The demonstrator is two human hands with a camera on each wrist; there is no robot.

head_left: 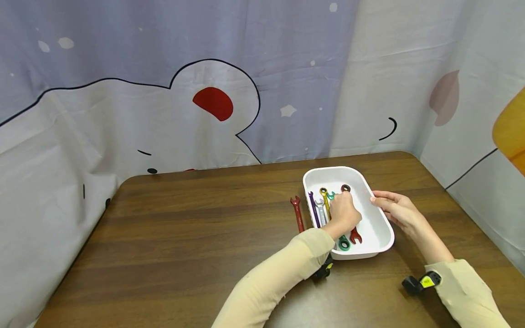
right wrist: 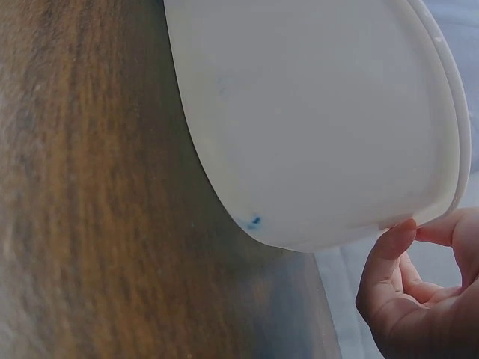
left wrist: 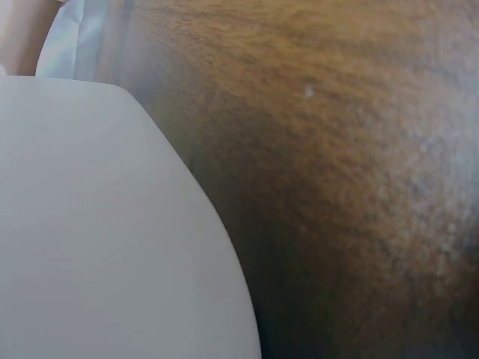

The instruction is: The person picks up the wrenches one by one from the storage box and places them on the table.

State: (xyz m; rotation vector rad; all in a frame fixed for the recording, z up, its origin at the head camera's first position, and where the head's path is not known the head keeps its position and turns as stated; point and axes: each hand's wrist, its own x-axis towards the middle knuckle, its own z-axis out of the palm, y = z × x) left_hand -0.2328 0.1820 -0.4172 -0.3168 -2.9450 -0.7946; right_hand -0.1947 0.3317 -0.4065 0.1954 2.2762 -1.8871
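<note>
A white plastic tray (head_left: pixel 375 228) lies on the table, with several colored wrenches inside. My left hand (head_left: pixel 345 212) reaches into it with curled fingers, gripping the middle of a red ratcheting wrench (head_left: pixel 355 236); its ends show beyond the hand, while the fingertips are hidden. Beside it lie a green wrench (head_left: pixel 343 243), partly covered by the hand, a yellow wrench (head_left: pixel 324 193), a silver wrench (head_left: pixel 321 213) and a purple wrench (head_left: pixel 313 208). My right hand (head_left: pixel 399 212) pinches the tray's right rim between thumb and fingers, also seen in the right wrist view.
Another red wrench (head_left: pixel 297 212) lies on the table just left of the tray, partly behind the left sleeve. The brown wooden table (head_left: pixel 184 246) extends far to the left. Printed curtains (head_left: pixel 287 68) hang along its back and sides.
</note>
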